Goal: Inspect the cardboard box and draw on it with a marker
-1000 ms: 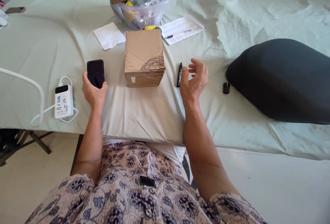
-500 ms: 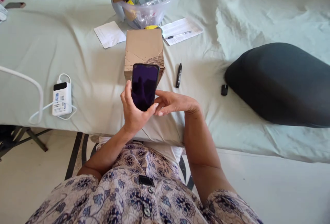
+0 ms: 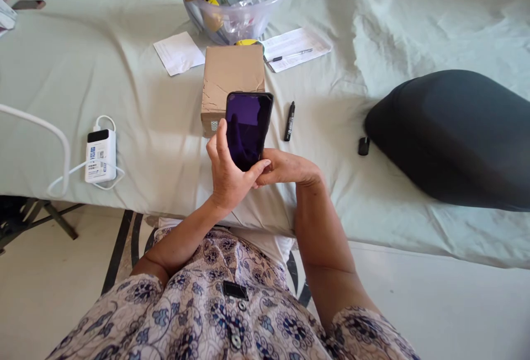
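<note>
The left hand [image 3: 227, 183] holds a black phone [image 3: 250, 122] over the table [image 3: 144, 111], close to the middle of the near edge. The phone is in front of a brown box [image 3: 234, 67] and hides part of it. Its long side runs from the near edge toward the far edge, with the top tipped a bit right. The dark screen faces the person. The left fingers are clamped on the phone: one finger is up its left side, and the thumb is by its bottom right corner. The right hand [image 3: 287, 168] is at that same corner, but its fingertips are hidden, so I cannot tell if they pinch the phone. A black marker [image 3: 290, 121] lies right of the box.
</note>
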Demonstrator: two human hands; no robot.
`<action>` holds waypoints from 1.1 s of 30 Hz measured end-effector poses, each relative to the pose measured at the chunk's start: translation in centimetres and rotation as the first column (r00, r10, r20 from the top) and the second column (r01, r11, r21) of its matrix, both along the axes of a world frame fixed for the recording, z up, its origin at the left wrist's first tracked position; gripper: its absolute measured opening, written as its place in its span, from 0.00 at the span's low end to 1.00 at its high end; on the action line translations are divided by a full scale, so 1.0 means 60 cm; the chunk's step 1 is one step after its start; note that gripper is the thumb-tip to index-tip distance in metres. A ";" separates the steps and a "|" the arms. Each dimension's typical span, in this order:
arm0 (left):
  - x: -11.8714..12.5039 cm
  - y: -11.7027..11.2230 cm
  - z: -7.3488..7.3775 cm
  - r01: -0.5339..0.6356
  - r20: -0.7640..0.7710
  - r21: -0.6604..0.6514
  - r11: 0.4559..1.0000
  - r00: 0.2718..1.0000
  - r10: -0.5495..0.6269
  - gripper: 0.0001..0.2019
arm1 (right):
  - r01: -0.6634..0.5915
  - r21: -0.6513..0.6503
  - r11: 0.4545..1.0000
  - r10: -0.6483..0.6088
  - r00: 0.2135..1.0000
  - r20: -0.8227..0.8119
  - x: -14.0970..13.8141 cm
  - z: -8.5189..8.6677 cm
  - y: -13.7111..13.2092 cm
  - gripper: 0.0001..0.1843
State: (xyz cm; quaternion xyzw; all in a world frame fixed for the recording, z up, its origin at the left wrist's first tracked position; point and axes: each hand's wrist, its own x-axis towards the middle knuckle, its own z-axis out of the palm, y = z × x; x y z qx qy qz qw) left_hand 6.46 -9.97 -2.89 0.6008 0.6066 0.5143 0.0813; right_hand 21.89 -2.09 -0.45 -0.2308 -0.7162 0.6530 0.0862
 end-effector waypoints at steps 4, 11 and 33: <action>-0.001 0.001 -0.002 0.016 0.021 -0.001 1.000 1.000 -0.016 0.60 | 0.030 0.083 0.996 -0.031 0.999 0.009 -0.001 0.001 0.002 0.04; -0.008 0.000 -0.012 -0.010 -0.025 0.068 0.998 1.000 0.011 0.53 | 0.019 0.001 1.000 -0.019 0.999 -0.048 -0.005 -0.015 0.003 0.12; -0.268 0.046 0.010 -0.599 -0.309 -0.411 0.687 0.801 0.513 0.51 | 0.789 -0.004 0.614 -0.740 0.574 -0.350 0.010 -0.024 0.026 0.28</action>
